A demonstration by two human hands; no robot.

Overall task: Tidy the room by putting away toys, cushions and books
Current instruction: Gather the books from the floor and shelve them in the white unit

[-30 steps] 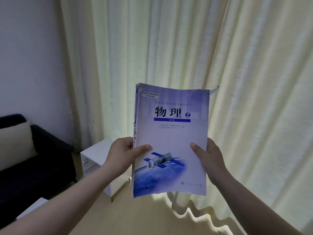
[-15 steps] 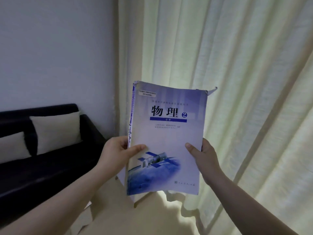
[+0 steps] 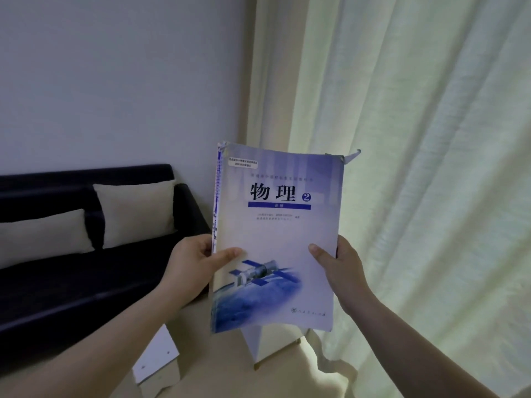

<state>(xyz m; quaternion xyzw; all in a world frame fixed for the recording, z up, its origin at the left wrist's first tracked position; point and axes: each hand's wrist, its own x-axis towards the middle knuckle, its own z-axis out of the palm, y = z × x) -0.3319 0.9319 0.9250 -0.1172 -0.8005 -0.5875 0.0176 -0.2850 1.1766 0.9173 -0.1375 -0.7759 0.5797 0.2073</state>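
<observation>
Both hands hold one book upright in the air. The left hand point(image 3: 192, 268) grips the book point(image 3: 275, 225) at its spine edge, thumb laid across the front cover and fingers hidden behind it. The right hand point(image 3: 342, 274) grips the opposite edge the same way, thumb on the cover. The closed book faces the camera; its pale blue cover carries large dark characters, a circled 2, a blue bar below them and a picture of a spacecraft over a blue curve near the bottom. Its spine is worn and frayed, a small white label sits at the top corner by the spine, and a page corner sticks out past the other top corner. Left of the book a dark sofa point(image 3: 71, 282) stands against a plain wall point(image 3: 115, 81), with a cream cushion point(image 3: 135, 214) leaning on its backrest near the book and a second cushion point(image 3: 40, 237) just beside it, farther left. Behind the book and to its right a pale curtain point(image 3: 416, 168) hangs in long folds. Directly below the book the lower part of a white cabinet point(image 3: 275, 343) shows, standing on the light floor point(image 3: 224, 366). Below and left of the book lies a white panel point(image 3: 156, 360) with small dark spots.
</observation>
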